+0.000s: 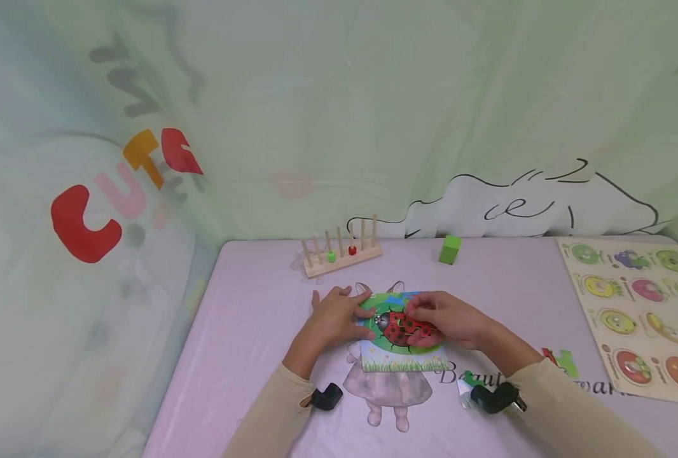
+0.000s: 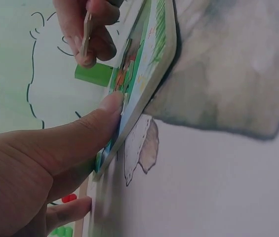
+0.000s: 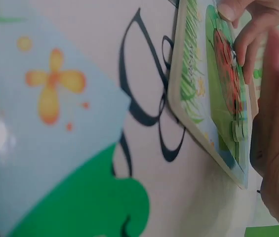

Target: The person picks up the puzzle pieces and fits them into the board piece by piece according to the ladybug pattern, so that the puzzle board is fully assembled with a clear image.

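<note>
A ladybug jigsaw puzzle board (image 1: 402,362) lies on the table, with grass and flowers printed along its near edge. My left hand (image 1: 339,316) rests its spread fingers on the board's left side, the thumb (image 2: 97,123) pressing its surface in the left wrist view. Over the right half of the board is my right hand (image 1: 452,319). It pinches a thin wooden puzzle piece (image 2: 86,34), seen edge-on above the board in the left wrist view; its printed face is hidden there. One piece (image 3: 239,129) sits raised on the board in the right wrist view.
Loose puzzle pieces (image 1: 466,389) lie by the right wrist, with a green and red piece (image 1: 568,362) beyond the forearm. A peg rack (image 1: 345,259) with beads and a green block (image 1: 449,249) stand behind. A fruit board (image 1: 596,305) lies at right.
</note>
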A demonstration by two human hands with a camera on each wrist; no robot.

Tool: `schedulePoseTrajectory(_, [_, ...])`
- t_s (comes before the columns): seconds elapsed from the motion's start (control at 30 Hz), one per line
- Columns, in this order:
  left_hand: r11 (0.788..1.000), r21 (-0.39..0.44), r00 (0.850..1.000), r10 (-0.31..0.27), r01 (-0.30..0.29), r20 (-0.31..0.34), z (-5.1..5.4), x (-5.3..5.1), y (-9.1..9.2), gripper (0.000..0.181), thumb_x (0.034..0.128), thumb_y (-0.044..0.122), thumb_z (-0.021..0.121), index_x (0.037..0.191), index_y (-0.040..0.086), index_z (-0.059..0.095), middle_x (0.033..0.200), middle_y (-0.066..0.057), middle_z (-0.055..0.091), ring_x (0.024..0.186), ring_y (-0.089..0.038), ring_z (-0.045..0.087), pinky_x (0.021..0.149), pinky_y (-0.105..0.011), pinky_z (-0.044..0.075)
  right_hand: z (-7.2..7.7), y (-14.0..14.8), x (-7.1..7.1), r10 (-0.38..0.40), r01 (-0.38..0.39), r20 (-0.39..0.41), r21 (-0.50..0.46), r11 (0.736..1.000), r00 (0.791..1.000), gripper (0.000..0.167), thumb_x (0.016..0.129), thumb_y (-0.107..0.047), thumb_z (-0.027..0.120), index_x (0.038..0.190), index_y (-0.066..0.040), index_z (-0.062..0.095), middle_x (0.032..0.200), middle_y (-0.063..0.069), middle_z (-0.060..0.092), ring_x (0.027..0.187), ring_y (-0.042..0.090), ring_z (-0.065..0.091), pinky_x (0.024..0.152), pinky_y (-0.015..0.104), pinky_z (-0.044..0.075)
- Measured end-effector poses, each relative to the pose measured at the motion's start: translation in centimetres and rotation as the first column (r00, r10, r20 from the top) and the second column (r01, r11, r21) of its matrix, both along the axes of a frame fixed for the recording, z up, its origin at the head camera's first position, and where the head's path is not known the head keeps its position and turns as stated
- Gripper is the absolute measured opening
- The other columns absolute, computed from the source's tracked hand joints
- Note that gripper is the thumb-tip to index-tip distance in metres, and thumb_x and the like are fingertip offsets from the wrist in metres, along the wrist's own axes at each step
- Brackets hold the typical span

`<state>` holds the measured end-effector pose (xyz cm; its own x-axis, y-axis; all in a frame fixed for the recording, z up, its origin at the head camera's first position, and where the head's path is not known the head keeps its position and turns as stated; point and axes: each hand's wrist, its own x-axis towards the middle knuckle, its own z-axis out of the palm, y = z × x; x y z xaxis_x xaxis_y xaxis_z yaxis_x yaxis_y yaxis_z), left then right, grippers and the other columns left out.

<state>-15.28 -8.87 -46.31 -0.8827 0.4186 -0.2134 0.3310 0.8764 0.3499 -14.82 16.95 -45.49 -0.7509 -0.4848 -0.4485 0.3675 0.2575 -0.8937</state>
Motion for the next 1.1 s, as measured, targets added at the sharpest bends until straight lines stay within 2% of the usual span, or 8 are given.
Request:
schedulePoseTrajectory(0.07, [1.000, 0.001, 1.000, -0.001, 0.001, -0.002, 0.0, 0.0, 0.0, 0.052, 0.0797, 0.054, 0.082, 0.129, 0.040, 0.070, 0.158, 0.019, 0.043, 0.151, -0.027, 0.036, 0.113, -0.080, 0.015, -0.1, 0.1, -0.1, 0.007, -0.007, 0.013, 0.002, 1.000, 1.000, 0.033, 0.106, -0.017, 0.056, 0.129, 0.006, 0.053, 0.107, 0.015, 0.062, 0.078, 0.017, 0.070, 0.068, 0.026, 0.060])
schedulePoseTrajectory(0.27, [1.000, -0.002, 1.000, -0.003, 0.003, 0.003, 0.1, 0.0, -0.1, 0.052, 0.0803, 0.054, 0.081, 0.129, 0.040, 0.069, 0.158, 0.019, 0.043, 0.151, -0.027, 0.036, 0.113, -0.080, 0.015, -0.4, 0.2, -0.3, 0.053, -0.051, -0.050, 0.040, 0.998, 0.997, 0.044, 0.098, -0.017, 0.070, 0.134, 0.002, 0.053, 0.120, 0.015, 0.057, 0.086, 0.019, 0.065, 0.075, 0.026, 0.058])
schedulePoseTrajectory(0.43, [1.000, -0.007, 1.000, 0.000, 0.000, 0.011, 0.2, 0.1, -0.1, 0.052, 0.0802, 0.054, 0.081, 0.129, 0.040, 0.069, 0.158, 0.020, 0.042, 0.152, -0.027, 0.035, 0.114, -0.079, 0.014, -0.6, 0.1, -0.2, 0.034, -0.033, -0.040, 0.044, 0.998, 0.999, 0.051, 0.093, -0.017, 0.076, 0.132, 0.002, 0.050, 0.102, 0.010, 0.066, 0.080, 0.018, 0.064, 0.072, 0.026, 0.057])
schedulePoseTrajectory(0.5, [1.000, -0.009, 1.000, 0.001, 0.000, 0.015, 0.1, 0.0, -0.1, 0.053, 0.0804, 0.054, 0.081, 0.130, 0.040, 0.069, 0.158, 0.020, 0.042, 0.152, -0.027, 0.034, 0.114, -0.079, 0.014, -0.6, 0.1, -0.2, 0.030, -0.027, -0.056, 0.052, 0.998, 0.998, 0.050, 0.091, -0.017, 0.077, 0.131, 0.003, 0.054, 0.094, 0.006, 0.068, 0.076, 0.016, 0.062, 0.068, 0.024, 0.054])
schedulePoseTrajectory(0.63, [1.000, -0.013, 1.000, 0.002, -0.002, 0.019, 0.0, -0.1, 0.0, 0.053, 0.0804, 0.055, 0.080, 0.130, 0.041, 0.068, 0.158, 0.020, 0.042, 0.152, -0.026, 0.034, 0.114, -0.079, 0.014, -0.4, 0.0, -0.2, 0.045, -0.039, -0.094, 0.061, 0.997, 0.995, 0.045, 0.091, -0.017, 0.077, 0.130, 0.002, 0.064, 0.091, 0.004, 0.073, 0.075, 0.015, 0.062, 0.065, 0.024, 0.053])
schedulePoseTrajectory(0.83, [1.000, -0.015, 1.000, 0.006, -0.006, 0.018, 0.0, 0.0, 0.0, 0.053, 0.0798, 0.054, 0.081, 0.129, 0.041, 0.069, 0.158, 0.020, 0.042, 0.152, -0.027, 0.034, 0.114, -0.079, 0.014, -0.1, -0.6, 0.0, 0.071, -0.025, -0.210, 0.217, 0.976, 0.975, 0.041, 0.086, -0.024, 0.083, 0.118, -0.003, 0.066, 0.077, 0.003, 0.063, 0.060, 0.015, 0.058, 0.058, 0.025, 0.052])
schedulePoseTrajectory(0.93, [1.000, -0.019, 1.000, 0.007, -0.007, 0.021, 0.0, 0.0, 0.0, 0.053, 0.0799, 0.054, 0.081, 0.130, 0.041, 0.069, 0.158, 0.020, 0.042, 0.152, -0.027, 0.034, 0.114, -0.079, 0.014, -0.1, -1.2, 0.1, 0.044, 0.028, -0.244, 0.284, 0.958, 0.969, 0.039, 0.084, -0.024, 0.085, 0.113, -0.004, 0.070, 0.081, 0.003, 0.064, 0.063, 0.014, 0.060, 0.058, 0.025, 0.053])
schedulePoseTrajectory(1.1, [1.000, -0.018, 1.000, 0.002, -0.002, 0.019, 0.0, -0.1, 0.1, 0.054, 0.0806, 0.056, 0.080, 0.131, 0.040, 0.068, 0.159, 0.019, 0.042, 0.152, -0.027, 0.034, 0.114, -0.079, 0.014, 0.0, -1.8, 0.2, 0.031, 0.087, -0.294, 0.377, 0.922, 0.955, 0.038, 0.088, -0.021, 0.081, 0.123, -0.008, 0.074, 0.090, 0.006, 0.064, 0.079, 0.017, 0.062, 0.065, 0.026, 0.055])
